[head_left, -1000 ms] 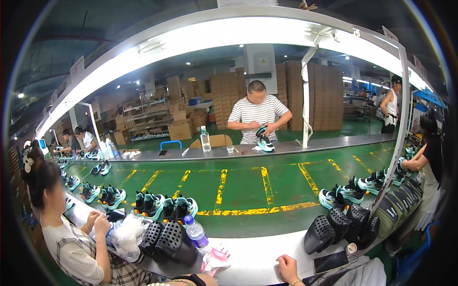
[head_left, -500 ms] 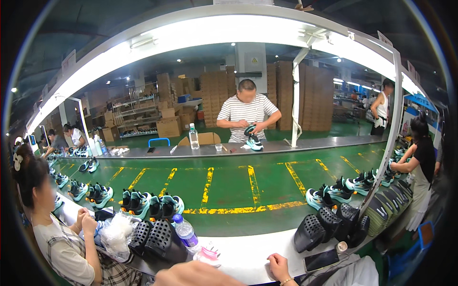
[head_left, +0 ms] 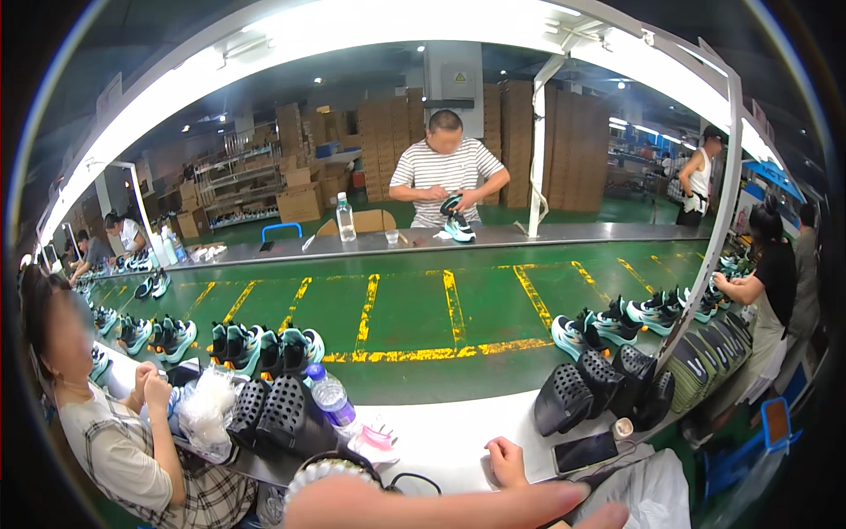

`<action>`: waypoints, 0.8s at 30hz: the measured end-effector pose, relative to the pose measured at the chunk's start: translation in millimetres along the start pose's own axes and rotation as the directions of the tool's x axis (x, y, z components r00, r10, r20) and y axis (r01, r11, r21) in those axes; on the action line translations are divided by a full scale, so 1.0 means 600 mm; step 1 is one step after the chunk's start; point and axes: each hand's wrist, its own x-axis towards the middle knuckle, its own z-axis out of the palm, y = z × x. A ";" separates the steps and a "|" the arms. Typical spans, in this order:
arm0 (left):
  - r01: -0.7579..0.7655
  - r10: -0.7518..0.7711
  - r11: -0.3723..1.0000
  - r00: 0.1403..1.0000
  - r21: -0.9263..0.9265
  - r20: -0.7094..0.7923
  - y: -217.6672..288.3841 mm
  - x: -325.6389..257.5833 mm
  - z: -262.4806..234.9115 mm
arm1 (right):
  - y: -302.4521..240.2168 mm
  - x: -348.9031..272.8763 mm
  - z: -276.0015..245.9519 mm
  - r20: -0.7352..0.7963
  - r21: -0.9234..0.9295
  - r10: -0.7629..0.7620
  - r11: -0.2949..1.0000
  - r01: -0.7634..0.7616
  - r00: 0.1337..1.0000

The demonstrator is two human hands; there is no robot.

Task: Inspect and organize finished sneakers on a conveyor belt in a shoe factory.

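Note:
My left hand [head_left: 529, 507] reaches across the lower edge, very close to the camera, fingers stretched toward the right; I see nothing held in it. Behind it, my right hand [head_left: 506, 462] rests on the white tabletop [head_left: 441, 432], fingers curled in and nothing showing in them. A dark phone [head_left: 585, 452] lies just right of it. Beside my left forearm is a white, beaded-looking thing [head_left: 330, 472] with a black cord, partly hidden. Farther left on the table sit a small pink and white item [head_left: 377, 438] and a purple-capped water bottle [head_left: 330, 394].
Black perforated clogs stand at left [head_left: 286, 413] and right [head_left: 564, 401]. Pairs of teal and black sneakers [head_left: 291, 351] line the green conveyor [head_left: 405, 309]. A co-worker [head_left: 66, 388] sits at left; another [head_left: 449, 172] handles a sneaker across the belt.
My left hand has swung to the right across the lower edge, its fingers now extended. My right hand stays on the tabletop. The whole view has shifted slightly.

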 end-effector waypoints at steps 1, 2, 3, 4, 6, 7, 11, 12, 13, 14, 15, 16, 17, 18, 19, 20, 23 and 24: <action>-0.062 0.062 0.998 0.957 0.010 -0.283 -0.010 -0.011 0.039 | -0.006 -0.002 0.005 0.016 -0.001 0.007 1.000 -0.006 1.000; -0.095 0.089 0.995 0.895 0.008 -0.436 -0.017 -0.008 0.076 | -0.015 0.001 0.004 -0.001 -0.019 0.002 1.000 -0.002 1.000; -0.127 0.110 0.992 0.809 0.011 -0.578 -0.020 -0.004 0.097 | -0.018 0.001 0.002 -0.020 -0.037 -0.003 0.999 0.002 1.000; -0.204 0.171 0.979 0.863 -0.017 -0.476 -0.021 -0.014 0.092 | -0.004 0.003 -0.001 -0.008 -0.022 0.005 1.000 -0.005 1.000; 0.007 -0.056 0.988 0.947 -0.157 -0.316 0.014 -0.030 0.077 | -0.006 0.001 -0.002 -0.003 -0.022 -0.003 1.000 0.003 1.000; -0.014 -0.018 0.989 0.978 -0.151 -0.206 0.018 -0.052 0.076 | -0.015 -0.001 -0.005 -0.006 -0.027 -0.013 1.000 0.013 1.000; -0.054 0.054 0.902 0.998 -0.429 -0.011 0.010 -0.114 0.107 | -0.008 0.006 -0.014 -0.018 -0.086 -0.103 0.991 0.101 0.995; -0.008 0.035 0.856 0.998 -0.517 0.043 0.007 -0.128 0.123 | -0.005 0.007 -0.020 -0.021 -0.072 -0.082 0.994 0.080 0.996; 0.132 0.078 0.797 0.945 -0.589 0.318 -0.008 -0.145 0.112 | -0.001 0.008 -0.027 -0.025 -0.059 -0.061 0.996 0.060 0.998; 0.231 -0.038 0.765 0.948 -0.602 0.315 -0.011 -0.168 0.136 | -0.007 0.008 -0.024 -0.015 -0.029 -0.030 0.999 0.029 0.999; 0.325 -0.155 0.723 0.936 -0.610 0.315 -0.010 -0.197 0.160 | -0.022 0.007 -0.021 -0.021 -0.033 -0.030 0.999 0.029 0.999; 0.445 -0.227 0.722 0.876 -0.530 0.426 -0.022 -0.226 0.180 | -0.032 0.007 -0.028 0.008 -0.035 -0.014 0.999 0.015 1.000; 0.548 -0.294 0.717 0.799 -0.432 0.525 -0.037 -0.255 0.195 | -0.041 0.007 -0.030 0.039 -0.035 -0.005 0.999 0.007 0.999; 0.747 -0.450 0.550 0.642 -0.374 0.621 -0.055 -0.296 0.221 | -0.037 0.002 -0.035 -0.039 -0.201 -0.473 0.866 0.457 0.880; 0.892 -0.555 0.351 0.444 -0.285 0.703 -0.074 -0.341 0.250 | -0.028 0.005 -0.028 -0.136 -0.176 -0.516 0.853 0.492 0.846; 0.935 -0.625 0.308 0.339 -0.176 0.703 -0.098 -0.392 0.274 | -0.018 0.007 -0.031 -0.067 -0.163 -0.320 0.938 0.306 0.945; 0.913 -0.769 0.380 0.225 0.146 0.599 -0.165 -0.560 0.324 | -0.021 0.009 -0.029 0.015 -0.094 -0.098 0.991 0.099 0.995; 0.906 -0.799 0.373 0.204 0.200 0.565 -0.185 -0.606 0.333 | -0.026 0.011 -0.030 0.036 -0.114 -0.072 0.991 0.075 0.997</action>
